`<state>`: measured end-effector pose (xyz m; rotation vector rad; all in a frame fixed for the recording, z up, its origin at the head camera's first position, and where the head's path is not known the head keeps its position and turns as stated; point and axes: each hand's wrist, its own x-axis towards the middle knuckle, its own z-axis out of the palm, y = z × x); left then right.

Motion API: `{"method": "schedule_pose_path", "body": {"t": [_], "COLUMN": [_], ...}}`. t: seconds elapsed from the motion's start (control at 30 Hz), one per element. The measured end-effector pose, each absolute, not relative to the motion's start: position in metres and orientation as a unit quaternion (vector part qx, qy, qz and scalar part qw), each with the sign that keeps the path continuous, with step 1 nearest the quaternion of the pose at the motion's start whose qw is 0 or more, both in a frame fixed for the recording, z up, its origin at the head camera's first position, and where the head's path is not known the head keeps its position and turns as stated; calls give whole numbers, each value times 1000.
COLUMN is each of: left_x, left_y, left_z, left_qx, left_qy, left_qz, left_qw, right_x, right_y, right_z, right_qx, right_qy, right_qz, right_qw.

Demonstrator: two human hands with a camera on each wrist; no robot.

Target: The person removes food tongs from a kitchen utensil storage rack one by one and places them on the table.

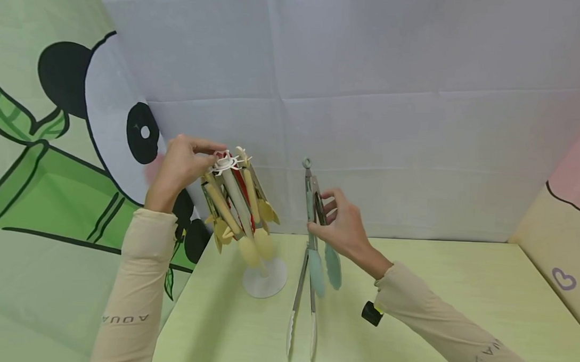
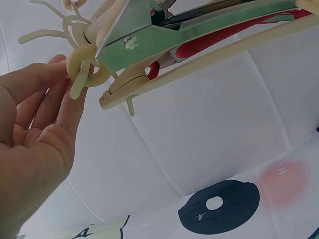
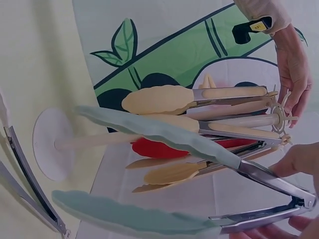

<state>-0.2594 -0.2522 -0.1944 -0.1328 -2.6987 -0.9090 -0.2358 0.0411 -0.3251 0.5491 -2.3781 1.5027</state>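
Observation:
My left hand point(image 1: 182, 164) pinches the white hooked top of a utensil stand point(image 1: 227, 164); in the left wrist view its fingertips meet by a hook and a pale yellow ring point(image 2: 88, 65). Several cream-yellow tongs point(image 1: 256, 249) and some red-handled ones hang around the stand, which leans with its round base point(image 1: 264, 278) on the table. To the right, my right hand point(image 1: 341, 225) grips tongs with mint-green tips point(image 3: 164, 137) by the handle, their arms spread apart and tips pointing down. White-tipped tongs point(image 1: 290, 330) lie spread on the table below them.
The pale yellow-green table point(image 1: 434, 298) reaches out to the right. Behind it hangs a creased white cloth point(image 1: 368, 125), and a panda-printed sheet point(image 1: 55, 178) covers the left side. A cream panel point(image 1: 555, 265) with a heart stands at the right edge.

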Motion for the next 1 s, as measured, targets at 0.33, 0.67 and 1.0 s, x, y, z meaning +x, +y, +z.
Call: {"method": "schedule_pose_path", "body": {"t": [0.33, 0.67, 1.0], "left_x": [-261, -262, -261], "left_y": [-253, -255, -257], "left_z": [-196, -198, -199], "left_qx": [-52, -64, -69], "left_qy": [-936, -935, -931], "left_qz": [-315, -314, -329], "left_qw": [151, 153, 145], "right_x": [-236, -233, -231], "right_y": [48, 55, 58], "right_z": [-334, -345, -363], "right_qx": [174, 145, 113], "right_qy": [-840, -861, -877], "right_qz": [494, 465, 453], "right_qw": [142, 143, 119]}}
